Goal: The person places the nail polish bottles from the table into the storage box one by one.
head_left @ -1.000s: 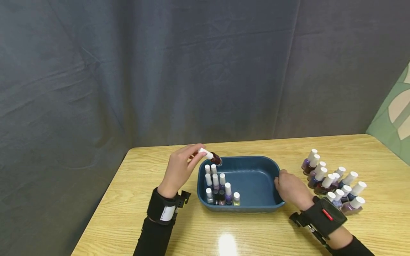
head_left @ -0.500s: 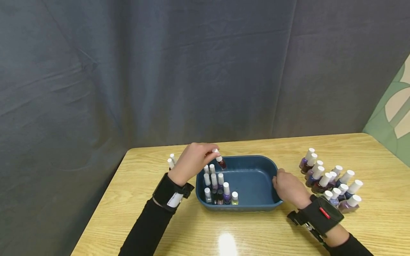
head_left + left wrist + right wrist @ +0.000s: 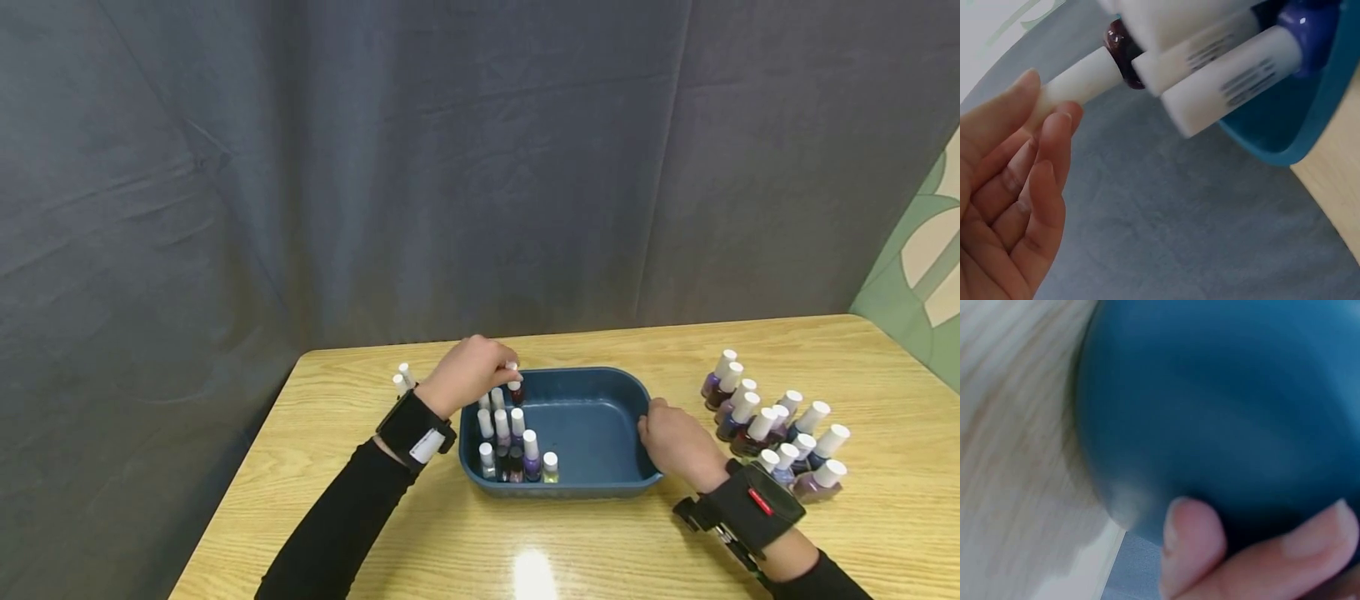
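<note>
The left hand [image 3: 468,371] pinches the white cap of a dark red bottle [image 3: 517,394] between thumb and fingers, with the cap tilted in the left wrist view and the other fingers loosely bent; the bottle is at the far left part of a blue tray [image 3: 588,433], just beside the other bottles in it, and whether its base touches the tray's floor cannot be told; the right hand [image 3: 678,442] grips the tray by its right end, and in the right wrist view its fingertips [image 3: 1194,534] lie against the blue surface; along the left side of the tray stand white-capped bottles in close rows, among them a purple bottle [image 3: 532,458] near the front wall and a pale yellow bottle [image 3: 551,469] to the right of it; the tray sits on a wood-grained table [image 3: 315,467]; beyond the right hand, also on the table, a cluster of white-capped bottles [image 3: 761,423] in purple, blue and dark red stands in slanting rows; two more white caps [image 3: 401,380] show behind the left wrist, their bottles mostly hidden; a grey curtain [image 3: 480,167] hangs behind the table.
</note>
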Motion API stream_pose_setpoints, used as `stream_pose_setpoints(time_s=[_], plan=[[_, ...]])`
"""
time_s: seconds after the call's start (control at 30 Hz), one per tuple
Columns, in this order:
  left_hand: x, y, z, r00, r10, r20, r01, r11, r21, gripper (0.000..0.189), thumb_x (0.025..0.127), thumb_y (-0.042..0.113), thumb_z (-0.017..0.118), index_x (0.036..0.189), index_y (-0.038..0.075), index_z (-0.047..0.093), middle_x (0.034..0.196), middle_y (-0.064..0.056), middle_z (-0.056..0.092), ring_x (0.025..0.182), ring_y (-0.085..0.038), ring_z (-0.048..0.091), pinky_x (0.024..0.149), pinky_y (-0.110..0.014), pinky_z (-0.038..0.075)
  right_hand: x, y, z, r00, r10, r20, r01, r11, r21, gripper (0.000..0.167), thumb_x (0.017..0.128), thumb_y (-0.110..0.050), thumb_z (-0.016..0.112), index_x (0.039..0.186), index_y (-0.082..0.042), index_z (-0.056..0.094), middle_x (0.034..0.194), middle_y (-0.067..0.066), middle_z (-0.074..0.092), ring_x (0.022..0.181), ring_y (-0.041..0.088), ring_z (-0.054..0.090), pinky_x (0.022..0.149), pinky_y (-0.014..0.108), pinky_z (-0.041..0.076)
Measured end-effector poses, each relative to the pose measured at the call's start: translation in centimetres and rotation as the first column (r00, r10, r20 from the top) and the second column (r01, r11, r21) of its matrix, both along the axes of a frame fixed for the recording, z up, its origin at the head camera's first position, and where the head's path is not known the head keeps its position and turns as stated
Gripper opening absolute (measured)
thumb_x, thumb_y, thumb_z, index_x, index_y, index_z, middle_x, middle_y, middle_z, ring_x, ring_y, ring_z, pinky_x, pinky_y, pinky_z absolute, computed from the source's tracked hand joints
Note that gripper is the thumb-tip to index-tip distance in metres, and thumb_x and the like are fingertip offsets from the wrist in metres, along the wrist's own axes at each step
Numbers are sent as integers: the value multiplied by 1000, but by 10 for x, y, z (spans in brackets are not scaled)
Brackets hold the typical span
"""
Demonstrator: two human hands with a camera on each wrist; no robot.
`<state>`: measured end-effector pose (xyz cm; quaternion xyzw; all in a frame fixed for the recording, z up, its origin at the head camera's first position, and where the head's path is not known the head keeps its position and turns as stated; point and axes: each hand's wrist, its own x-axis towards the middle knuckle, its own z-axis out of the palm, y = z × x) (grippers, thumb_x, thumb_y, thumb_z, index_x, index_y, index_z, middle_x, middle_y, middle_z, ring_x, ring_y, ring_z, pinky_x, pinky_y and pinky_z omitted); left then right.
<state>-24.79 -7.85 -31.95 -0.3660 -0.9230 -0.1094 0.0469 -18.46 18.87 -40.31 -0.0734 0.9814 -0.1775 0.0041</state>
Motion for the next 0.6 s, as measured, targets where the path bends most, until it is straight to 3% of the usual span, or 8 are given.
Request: stream_pose_setpoints(time_s=[0.23,0.6], plan=[[-3,3,-11,999,14,33,-12,998,-63,10,86,22,65,82,14,70,74,4,66,60,-4,50,60,-18,40,0,-1,-1,1000,-3,14,3,1000,-13,21,92,-6,42,89,15,46,64,13,51,56,20,52,51,34,42],[-5,5,-15,997,-6,78,14,995,-97,9,84,22,66,79,15,71,73,5,65,57,-3,49,59,-18,39,0,-3,0,999,-18,35,19,1000,-14,22,92,-7,42,91,15,46,64,12,51,56,19,52,51,33,41]])
